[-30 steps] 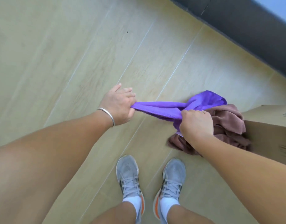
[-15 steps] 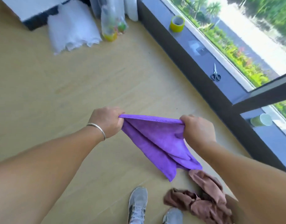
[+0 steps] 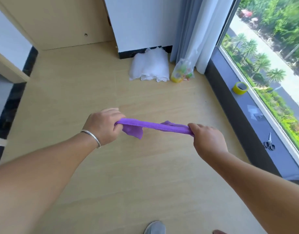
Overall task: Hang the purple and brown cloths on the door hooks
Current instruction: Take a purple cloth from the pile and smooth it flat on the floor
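Two hands, left hand point(image 3: 104, 126) and right hand point(image 3: 207, 141), each clench an end of the purple cloth point(image 3: 153, 126), now lifted clear of the floor and stretched taut mid-frame, ready for hooks not yet in view.

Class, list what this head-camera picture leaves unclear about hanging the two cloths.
1. Door hooks: not in the head view.
2. Brown cloth: only a reddish-brown sliver shows, cut off by the bottom edge.
3. Purple cloth: its ends are hidden inside the left hand and right hand.
4. Bag by the curtain: contents too small to name.
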`<state>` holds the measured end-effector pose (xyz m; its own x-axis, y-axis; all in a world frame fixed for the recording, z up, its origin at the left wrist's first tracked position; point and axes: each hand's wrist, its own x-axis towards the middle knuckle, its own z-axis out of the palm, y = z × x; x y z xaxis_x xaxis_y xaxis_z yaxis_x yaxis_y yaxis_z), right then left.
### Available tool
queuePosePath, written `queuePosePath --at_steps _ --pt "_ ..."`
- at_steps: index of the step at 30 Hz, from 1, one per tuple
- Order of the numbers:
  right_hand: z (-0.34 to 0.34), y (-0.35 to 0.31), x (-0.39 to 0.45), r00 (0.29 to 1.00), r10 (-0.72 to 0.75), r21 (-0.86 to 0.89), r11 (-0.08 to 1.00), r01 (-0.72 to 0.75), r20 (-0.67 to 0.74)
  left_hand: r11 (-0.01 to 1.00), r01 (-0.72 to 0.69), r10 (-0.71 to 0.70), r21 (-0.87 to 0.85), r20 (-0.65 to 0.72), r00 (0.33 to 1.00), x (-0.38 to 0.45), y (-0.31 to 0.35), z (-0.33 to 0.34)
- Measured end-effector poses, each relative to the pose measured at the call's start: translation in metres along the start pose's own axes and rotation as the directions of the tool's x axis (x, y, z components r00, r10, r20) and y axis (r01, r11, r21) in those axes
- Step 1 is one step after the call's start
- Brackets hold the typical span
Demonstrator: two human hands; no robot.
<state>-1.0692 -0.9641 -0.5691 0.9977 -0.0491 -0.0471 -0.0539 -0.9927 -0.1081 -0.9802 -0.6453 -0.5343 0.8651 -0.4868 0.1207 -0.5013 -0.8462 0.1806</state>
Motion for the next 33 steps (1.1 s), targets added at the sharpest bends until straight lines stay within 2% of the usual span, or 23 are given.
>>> queuePosePath --at_steps 4,8,11,15,18,21,25,28,33 --pt "0.026 -0.008 -0.037 0.994 -0.080 -0.049 0.995 0.084 0.075 1.000 0.020 -0.020 0.000 0.060 0.998 -0.072 0.001 0.016" --pt "0.077 -0.010 -0.087 0.971 -0.142 -0.034 0.988 0.151 0.191 1.000 -0.018 0.017 0.009 0.121 0.993 -0.145 0.012 0.060" --pt "0.129 -0.010 -0.134 0.939 -0.151 -0.021 0.986 0.165 0.310 0.999 -0.024 0.016 0.034 0.225 0.974 -0.206 0.023 0.107" --pt "0.197 -0.012 -0.196 0.884 -0.128 -0.043 0.985 0.164 0.449 0.995 0.086 -0.103 0.057 0.496 0.862 -0.280 0.037 0.173" --pt "0.237 -0.013 -0.233 0.833 -0.119 -0.050 0.984 0.173 0.540 0.985 0.073 -0.155 0.156 0.616 0.773 -0.321 0.044 0.218" --pt "0.269 -0.014 -0.261 0.793 -0.096 -0.045 0.987 0.154 0.601 0.984 0.069 -0.164 0.162 0.700 0.695 -0.346 0.048 0.249" --pt "0.296 -0.018 -0.276 0.768 -0.051 -0.049 0.993 0.106 0.639 0.984 0.090 -0.172 0.151 0.725 0.667 -0.359 0.044 0.277" --pt "0.310 -0.018 -0.268 0.788 -0.034 -0.050 0.995 0.082 0.615 0.979 0.141 -0.201 0.144 0.717 0.667 -0.353 0.033 0.291" --pt "0.333 -0.019 -0.203 0.841 0.022 -0.015 1.000 -0.017 0.540 0.922 0.384 -0.322 0.049 0.650 0.689 -0.303 -0.008 0.321"
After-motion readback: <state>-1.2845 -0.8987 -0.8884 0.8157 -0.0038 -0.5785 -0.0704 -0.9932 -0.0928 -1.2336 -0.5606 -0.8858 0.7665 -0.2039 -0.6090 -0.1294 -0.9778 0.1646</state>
